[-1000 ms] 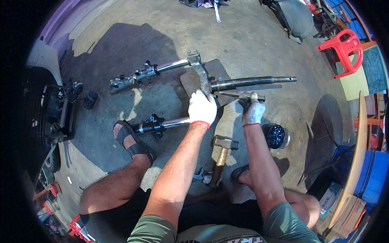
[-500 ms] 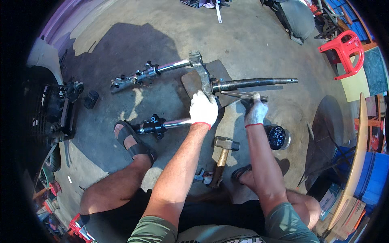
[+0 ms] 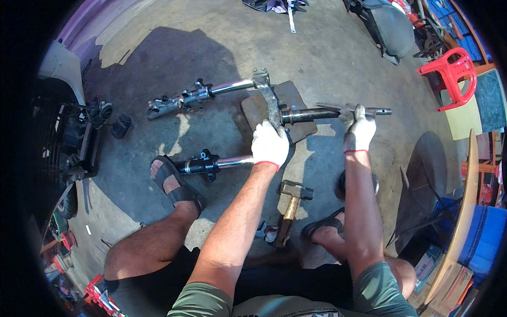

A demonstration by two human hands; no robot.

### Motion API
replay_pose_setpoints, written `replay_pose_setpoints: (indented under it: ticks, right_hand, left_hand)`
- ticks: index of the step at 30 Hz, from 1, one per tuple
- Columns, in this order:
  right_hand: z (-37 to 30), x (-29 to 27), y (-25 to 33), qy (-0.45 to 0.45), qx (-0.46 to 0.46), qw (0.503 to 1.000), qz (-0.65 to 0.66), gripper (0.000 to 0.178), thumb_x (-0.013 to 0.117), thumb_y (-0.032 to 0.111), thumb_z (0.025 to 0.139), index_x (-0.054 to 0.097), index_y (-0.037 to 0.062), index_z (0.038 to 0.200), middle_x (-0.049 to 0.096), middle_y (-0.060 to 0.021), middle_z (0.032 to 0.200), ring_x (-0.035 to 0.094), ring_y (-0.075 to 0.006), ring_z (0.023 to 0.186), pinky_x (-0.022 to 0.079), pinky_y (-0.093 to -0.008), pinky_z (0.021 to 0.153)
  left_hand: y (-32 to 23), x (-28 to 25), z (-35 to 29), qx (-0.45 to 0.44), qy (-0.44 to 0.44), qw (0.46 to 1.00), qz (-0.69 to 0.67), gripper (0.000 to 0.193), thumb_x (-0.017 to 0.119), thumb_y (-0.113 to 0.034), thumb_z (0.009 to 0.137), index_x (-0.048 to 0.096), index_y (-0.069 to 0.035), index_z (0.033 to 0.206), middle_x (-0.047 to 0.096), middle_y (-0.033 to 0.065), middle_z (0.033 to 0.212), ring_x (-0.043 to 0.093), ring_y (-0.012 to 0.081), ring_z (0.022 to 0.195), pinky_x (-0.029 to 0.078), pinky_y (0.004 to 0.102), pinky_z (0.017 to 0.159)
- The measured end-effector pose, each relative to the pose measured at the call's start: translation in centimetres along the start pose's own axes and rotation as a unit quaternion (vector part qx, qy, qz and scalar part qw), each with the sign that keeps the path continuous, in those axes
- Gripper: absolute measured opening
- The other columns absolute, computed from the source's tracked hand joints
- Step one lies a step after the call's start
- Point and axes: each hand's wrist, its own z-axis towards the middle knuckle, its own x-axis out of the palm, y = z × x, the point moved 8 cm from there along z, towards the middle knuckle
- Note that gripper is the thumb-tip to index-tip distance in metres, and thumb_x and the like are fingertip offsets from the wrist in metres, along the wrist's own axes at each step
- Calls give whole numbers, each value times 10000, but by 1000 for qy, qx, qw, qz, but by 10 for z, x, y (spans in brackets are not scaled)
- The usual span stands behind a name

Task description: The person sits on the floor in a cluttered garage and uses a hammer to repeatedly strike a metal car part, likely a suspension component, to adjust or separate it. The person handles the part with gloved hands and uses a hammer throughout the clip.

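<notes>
a red plastic chair [image 3: 442,64] is on the right, near a pale yellow sheet [image 3: 465,124] and a green panel [image 3: 491,100]. below, a long wooden board [image 3: 467,206] runs beside a blue object [image 3: 488,232] and a cardboard box [image 3: 451,288]. a dark bundle [image 3: 272,5] lies far across the concrete floor [image 3: 327,50].

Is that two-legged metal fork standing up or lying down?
Lying down: the fork has two legs stretching leftward low over the floor, its stem points right, and the left hand holds it by the bracket.

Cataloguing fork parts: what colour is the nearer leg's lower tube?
Mostly black lower tube, clearest in the head view.
</notes>
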Motion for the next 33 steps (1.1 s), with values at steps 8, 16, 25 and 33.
replay_pose_setpoints:
  ticks: [8,16,25,33]
  right_hand:
    - [6,49,-13,95,7,988,-118,237,585,159,1012,604,-57,1108,695,-144,931,682,-228,709,586,-357,609]
    - [23,35,-22,23,9,995,-96,252,584,185,1017,644,-59,1037,693,-146,870,642,-191,647,536,-310,563]
    - [42,42,-24,30,53,993,-103,259,533,144,1018,669,-72,977,711,-160,843,697,-239,709,570,-351,620]
    - [37,60,-28,70,81,979,-171,208,649,159,952,673,-44,913,673,-99,837,625,-206,674,493,-377,572]
  left_hand:
    - [7,-1,-1,-12,8,1000,10,405,595,-321,938,545,37,1120,591,247,1043,621,413,991,517,492,865]
    - [6,-4,0,-4,-17,1000,13,390,585,-318,940,544,36,1098,598,246,1031,628,415,983,518,493,867]
    - [3,-3,0,2,-6,1000,10,422,536,-327,979,550,58,1151,597,284,1085,623,438,1018,509,506,887]
    - [2,-3,-1,-4,2,1000,14,424,565,-319,959,549,58,1152,596,270,1075,621,428,1011,512,496,884]
